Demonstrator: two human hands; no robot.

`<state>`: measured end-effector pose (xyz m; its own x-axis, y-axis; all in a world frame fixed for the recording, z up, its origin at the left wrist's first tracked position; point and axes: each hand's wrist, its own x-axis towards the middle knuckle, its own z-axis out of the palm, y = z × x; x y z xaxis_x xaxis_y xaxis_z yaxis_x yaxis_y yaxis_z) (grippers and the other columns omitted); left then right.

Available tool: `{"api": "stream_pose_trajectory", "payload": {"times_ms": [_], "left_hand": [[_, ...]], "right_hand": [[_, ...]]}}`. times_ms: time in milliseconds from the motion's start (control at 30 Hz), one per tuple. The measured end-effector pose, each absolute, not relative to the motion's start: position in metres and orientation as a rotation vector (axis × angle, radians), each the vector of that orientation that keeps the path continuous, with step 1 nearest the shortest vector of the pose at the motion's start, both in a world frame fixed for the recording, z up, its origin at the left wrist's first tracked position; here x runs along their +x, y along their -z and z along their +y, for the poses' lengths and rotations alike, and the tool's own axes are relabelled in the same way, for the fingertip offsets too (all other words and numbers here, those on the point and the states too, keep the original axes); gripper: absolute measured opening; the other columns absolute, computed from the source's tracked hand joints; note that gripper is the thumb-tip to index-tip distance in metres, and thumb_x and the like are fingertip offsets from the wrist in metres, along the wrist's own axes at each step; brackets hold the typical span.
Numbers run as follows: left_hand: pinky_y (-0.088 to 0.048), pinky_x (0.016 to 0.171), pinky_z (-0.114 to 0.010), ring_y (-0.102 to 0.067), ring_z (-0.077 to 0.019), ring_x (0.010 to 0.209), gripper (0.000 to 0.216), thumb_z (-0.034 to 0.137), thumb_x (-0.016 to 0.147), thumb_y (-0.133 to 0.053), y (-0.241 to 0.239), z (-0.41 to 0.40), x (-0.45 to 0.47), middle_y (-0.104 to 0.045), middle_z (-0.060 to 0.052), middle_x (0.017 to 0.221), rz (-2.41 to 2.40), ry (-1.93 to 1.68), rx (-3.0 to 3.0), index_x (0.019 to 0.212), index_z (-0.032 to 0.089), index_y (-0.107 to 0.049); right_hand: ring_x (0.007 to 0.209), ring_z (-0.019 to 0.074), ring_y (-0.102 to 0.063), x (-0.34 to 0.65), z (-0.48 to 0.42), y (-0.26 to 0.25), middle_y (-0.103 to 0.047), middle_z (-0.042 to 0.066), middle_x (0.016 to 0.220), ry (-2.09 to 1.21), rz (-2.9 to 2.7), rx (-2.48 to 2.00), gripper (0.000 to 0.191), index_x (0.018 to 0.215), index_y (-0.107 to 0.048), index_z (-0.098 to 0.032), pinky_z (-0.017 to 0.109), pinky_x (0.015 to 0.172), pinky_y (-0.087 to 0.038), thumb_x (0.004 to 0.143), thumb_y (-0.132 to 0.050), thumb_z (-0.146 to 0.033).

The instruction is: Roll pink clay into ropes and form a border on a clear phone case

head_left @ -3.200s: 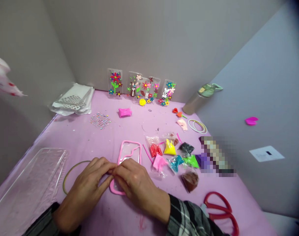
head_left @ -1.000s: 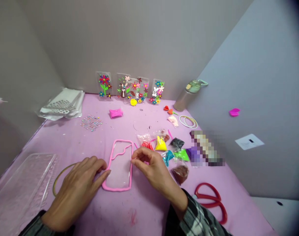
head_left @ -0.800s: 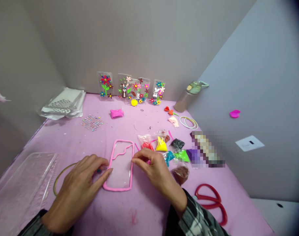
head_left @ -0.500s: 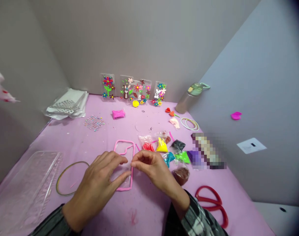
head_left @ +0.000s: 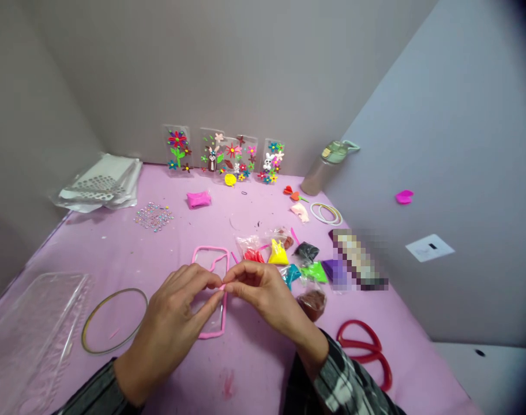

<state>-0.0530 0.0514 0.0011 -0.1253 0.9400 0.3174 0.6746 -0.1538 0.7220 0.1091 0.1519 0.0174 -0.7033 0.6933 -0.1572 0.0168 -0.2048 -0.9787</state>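
Note:
A clear phone case (head_left: 202, 260) lies flat on the table, edged with a strip of pink clay (head_left: 225, 311). Another pink clay line bends across its upper part. My left hand (head_left: 172, 314) covers much of the case's left side, its thumb and forefinger pinched at the right edge. Opposite it, my right hand (head_left: 267, 291) pinches at the same spot. A little pink clay shows between the two sets of fingertips; whether it is part of the border or a separate piece I cannot tell.
Bagged clay in several colours, including a yellow lump (head_left: 278, 252) and a brown one (head_left: 311, 303), lies right of the case. Red scissors (head_left: 375, 353) sit near my right sleeve. A ring (head_left: 85, 328) and clear plastic tray (head_left: 33, 328) lie left. Decorated cases (head_left: 176, 151) and a bottle (head_left: 320, 173) stand behind.
My left thumb and forefinger have closed from apart into a pinch, meeting my right fingertips at the case's right edge. The whole view has shifted slightly.

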Motion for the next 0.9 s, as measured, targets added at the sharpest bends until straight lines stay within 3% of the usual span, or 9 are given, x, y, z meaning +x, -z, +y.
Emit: {"api": "stream_pose_trajectory", "payload": {"times_ms": [233,467,667,900], "left_hand": [[-0.043,0.079,-0.032,-0.061,-0.0172,0.088,0.008,0.023,0.1,-0.058,0.0012,0.0487,-0.0538,-0.068,0.001,0.091,1.791,-1.215,1.965,0.097,0.025,-0.066],[-0.049,0.085,-0.028,-0.065,-0.0146,0.095,0.018,0.028,0.098,-0.065,0.0084,0.0456,-0.0525,-0.071,0.002,0.103,1.79,-1.311,1.935,0.115,0.026,-0.062],[-0.046,0.08,-0.028,-0.063,-0.0128,0.085,0.005,0.021,0.101,-0.06,0.0034,0.0472,-0.0511,-0.07,0.004,0.09,1.732,-1.34,1.991,0.102,0.024,-0.063],[-0.045,0.083,-0.031,-0.062,-0.0145,0.088,0.009,0.022,0.1,-0.062,0.0072,0.0478,-0.0529,-0.071,0.002,0.095,1.811,-1.302,2.05,0.108,0.023,-0.064]], "right_hand": [[0.063,0.0092,-0.054,0.1077,0.1521,-0.0139,-0.065,-0.004,0.07,-1.958,-1.593,-0.854,0.023,0.081,-0.072,-0.018,0.024,0.063,-0.04,0.078,-0.083,-0.037],[0.067,0.0105,-0.057,0.106,0.1496,-0.0154,-0.067,-0.002,0.073,-1.966,-1.608,-0.862,0.024,0.08,-0.072,-0.018,0.025,0.066,-0.041,0.079,-0.083,-0.04],[0.061,0.0087,-0.051,0.1056,0.1495,-0.0144,-0.06,-0.005,0.067,-1.953,-1.595,-0.832,0.027,0.078,-0.067,-0.018,0.023,0.061,-0.038,0.077,-0.085,-0.039],[0.066,0.0095,-0.052,0.1102,0.1557,-0.0117,-0.061,-0.004,0.073,-1.866,-1.666,-0.839,0.014,0.085,-0.069,-0.019,0.024,0.064,-0.039,0.084,-0.077,-0.029]]}}
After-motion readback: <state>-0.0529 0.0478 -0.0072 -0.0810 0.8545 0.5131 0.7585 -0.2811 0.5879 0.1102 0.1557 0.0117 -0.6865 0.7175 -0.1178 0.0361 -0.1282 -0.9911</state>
